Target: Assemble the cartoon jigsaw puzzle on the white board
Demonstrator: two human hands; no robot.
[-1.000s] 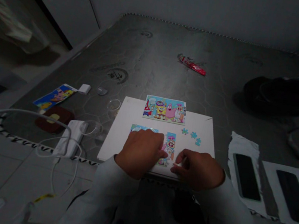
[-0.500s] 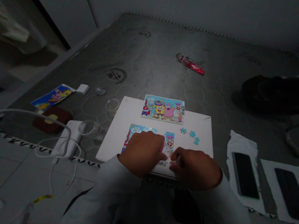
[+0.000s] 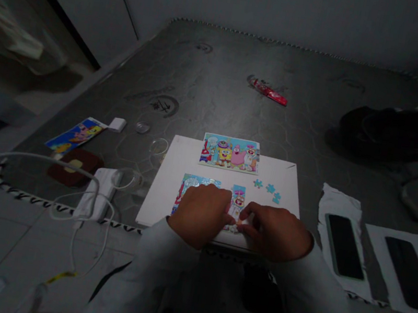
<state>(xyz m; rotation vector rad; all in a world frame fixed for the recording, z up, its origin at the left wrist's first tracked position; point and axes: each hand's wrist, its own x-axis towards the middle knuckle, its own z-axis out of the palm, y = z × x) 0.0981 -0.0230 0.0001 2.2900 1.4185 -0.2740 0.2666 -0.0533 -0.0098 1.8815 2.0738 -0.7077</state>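
Observation:
A white board (image 3: pixel 174 172) lies on a grey mattress. On it is a partly built cartoon jigsaw (image 3: pixel 195 182), mostly covered by my hands. My left hand (image 3: pixel 202 213) rests palm down on the jigsaw, fingers curled onto it. My right hand (image 3: pixel 274 233) is beside it at the jigsaw's right edge, fingertips pinched on what looks like a puzzle piece; I cannot make it out clearly. A finished reference picture (image 3: pixel 230 153) sits at the board's far edge. Three loose blue pieces (image 3: pixel 268 189) lie to the right of the jigsaw.
Left of the board are a white power adapter (image 3: pixel 99 189) with cables, a dark red pad (image 3: pixel 70 165) and another cartoon picture (image 3: pixel 73 134). Two phones (image 3: pixel 342 237) lie on white sheets at the right. A red wrapper (image 3: pixel 269 91) and dark clothing (image 3: pixel 395 133) lie farther back.
My right hand has slid left toward the jigsaw's right edge, close to my left hand. The left hand has stayed on the jigsaw.

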